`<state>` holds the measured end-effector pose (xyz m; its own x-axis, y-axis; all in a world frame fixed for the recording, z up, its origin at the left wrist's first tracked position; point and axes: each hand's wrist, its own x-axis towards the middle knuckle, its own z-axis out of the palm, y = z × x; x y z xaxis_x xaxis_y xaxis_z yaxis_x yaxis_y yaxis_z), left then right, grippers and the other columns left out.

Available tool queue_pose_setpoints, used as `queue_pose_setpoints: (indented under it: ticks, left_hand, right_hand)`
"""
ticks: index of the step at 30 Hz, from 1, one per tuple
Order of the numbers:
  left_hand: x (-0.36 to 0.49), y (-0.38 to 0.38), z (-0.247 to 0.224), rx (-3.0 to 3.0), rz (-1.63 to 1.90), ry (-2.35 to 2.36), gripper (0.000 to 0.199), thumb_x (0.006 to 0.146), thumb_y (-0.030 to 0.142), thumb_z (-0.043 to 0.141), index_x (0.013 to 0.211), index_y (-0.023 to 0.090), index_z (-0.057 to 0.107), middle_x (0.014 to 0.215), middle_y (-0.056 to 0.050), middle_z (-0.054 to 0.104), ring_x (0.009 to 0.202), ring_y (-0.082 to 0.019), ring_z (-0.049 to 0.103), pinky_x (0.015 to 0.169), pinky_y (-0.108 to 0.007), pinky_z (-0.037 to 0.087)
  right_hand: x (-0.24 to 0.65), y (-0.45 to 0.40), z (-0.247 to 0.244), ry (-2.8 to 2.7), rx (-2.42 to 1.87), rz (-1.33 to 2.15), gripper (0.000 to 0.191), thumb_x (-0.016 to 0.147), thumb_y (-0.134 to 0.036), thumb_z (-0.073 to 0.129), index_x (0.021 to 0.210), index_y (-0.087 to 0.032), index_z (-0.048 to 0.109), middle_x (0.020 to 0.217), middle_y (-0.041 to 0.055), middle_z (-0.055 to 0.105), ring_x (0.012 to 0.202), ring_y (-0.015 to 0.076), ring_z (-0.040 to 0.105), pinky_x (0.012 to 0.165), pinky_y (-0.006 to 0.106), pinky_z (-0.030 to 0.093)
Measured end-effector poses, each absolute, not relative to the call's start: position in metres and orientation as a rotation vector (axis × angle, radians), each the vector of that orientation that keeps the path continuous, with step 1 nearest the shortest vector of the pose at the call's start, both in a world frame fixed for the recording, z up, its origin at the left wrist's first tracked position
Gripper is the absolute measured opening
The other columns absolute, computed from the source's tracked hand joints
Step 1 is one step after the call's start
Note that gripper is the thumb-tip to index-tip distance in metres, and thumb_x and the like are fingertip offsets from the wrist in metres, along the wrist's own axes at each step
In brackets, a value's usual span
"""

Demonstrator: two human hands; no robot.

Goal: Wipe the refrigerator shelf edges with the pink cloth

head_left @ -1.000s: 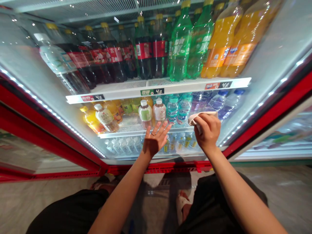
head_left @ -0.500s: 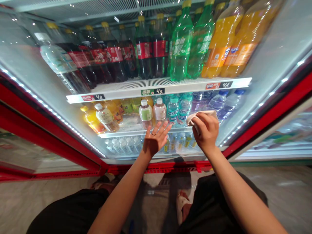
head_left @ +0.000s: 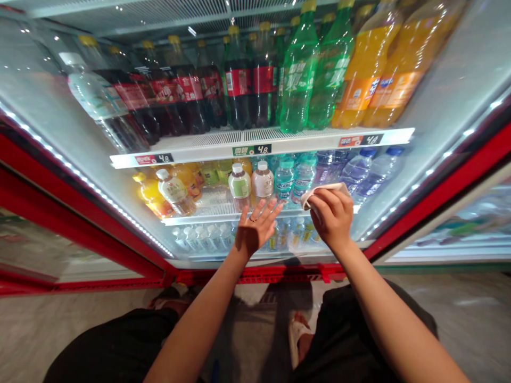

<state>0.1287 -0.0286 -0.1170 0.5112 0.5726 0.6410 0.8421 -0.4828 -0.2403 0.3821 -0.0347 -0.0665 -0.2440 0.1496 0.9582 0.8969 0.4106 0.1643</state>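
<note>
My left hand (head_left: 255, 230) is open with its fingers spread, in front of the middle shelf (head_left: 215, 217) of a lit drinks fridge. A ring shows on one finger; whether the palm touches a surface I cannot tell. Just beyond the fingertips stand a green-labelled bottle (head_left: 240, 186) and a pale pink-labelled bottle (head_left: 262, 181), both with white caps. To the right, my right hand (head_left: 333, 218) is closed on a folded white cloth (head_left: 337, 188), which sticks out past the fingers. Near the cloth are turquoise bottles (head_left: 304, 173) and clear blue-capped bottles (head_left: 353, 170).
On the upper shelf (head_left: 207, 150) stand cola bottles (head_left: 237, 85), green bottles (head_left: 298, 80) and orange soda bottles (head_left: 361, 74). Price tags line its front edge. A red frame (head_left: 255, 274) borders the fridge at the bottom. Small bottles (head_left: 199, 238) fill the lowest shelf.
My right hand has shifted slightly left and a little down with the white cloth. My left hand stays nearly where it was.
</note>
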Motion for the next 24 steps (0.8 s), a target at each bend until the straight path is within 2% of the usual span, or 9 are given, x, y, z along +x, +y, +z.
queue_pose_setpoints:
  ticks: [4,11,17,21,24]
  left_hand:
    - [0.129,-0.029,-0.115,-2.249,-0.620,-1.197,0.076,0.105,0.034,0.059,0.172,0.042,0.024,0.168,-0.004,0.052,0.153,-0.033,0.054,0.126,-0.056,0.043]
    - [0.130,-0.028,-0.116,-2.261,-0.564,-1.206,0.077,0.104,0.034,0.058,0.172,0.042,0.024,0.169,-0.004,0.051,0.156,-0.032,0.051,0.127,-0.055,0.044]
    - [0.129,-0.026,-0.117,-2.207,-0.574,-1.138,0.078,0.102,0.034,0.060,0.173,0.039,0.027,0.166,-0.006,0.056,0.156,-0.032,0.052,0.126,-0.055,0.045]
    - [0.129,-0.027,-0.116,-2.228,-0.542,-1.164,0.077,0.104,0.035,0.055,0.173,0.041,0.022,0.168,-0.003,0.052,0.159,-0.029,0.048,0.129,-0.053,0.040]
    - [0.129,-0.029,-0.114,-2.269,-0.554,-1.192,0.075,0.106,0.034,0.051,0.173,0.043,0.019,0.169,-0.002,0.051,0.157,-0.029,0.049,0.129,-0.052,0.039]
  right_hand:
    - [0.391,-0.030,-0.067,-1.584,-0.991,-0.967,0.021,0.098,-0.023,0.069,0.117,-0.031,0.070,0.115,0.0046,0.074,0.107,0.0237,0.064,0.096,0.040,0.049]
    - [0.381,-0.029,-0.068,-1.608,-1.003,-0.947,0.036,0.097,-0.020,0.068,0.129,-0.034,0.068,0.123,0.0056,0.074,0.116,0.0253,0.063,0.100,0.042,0.049]
    - [0.381,-0.029,-0.065,-1.624,-0.881,-1.003,0.032,0.095,-0.017,0.069,0.123,-0.032,0.068,0.112,0.0038,0.075,0.104,0.0222,0.064,0.096,0.038,0.049]
    - [0.379,-0.027,-0.067,-1.555,-0.971,-0.955,0.044,0.094,-0.017,0.067,0.134,-0.033,0.064,0.122,0.0055,0.073,0.114,0.0249,0.062,0.101,0.041,0.047]
    - [0.376,-0.028,-0.072,-1.646,-0.987,-0.947,0.042,0.095,-0.018,0.067,0.133,-0.034,0.065,0.125,0.0058,0.073,0.118,0.0255,0.061,0.101,0.041,0.046]
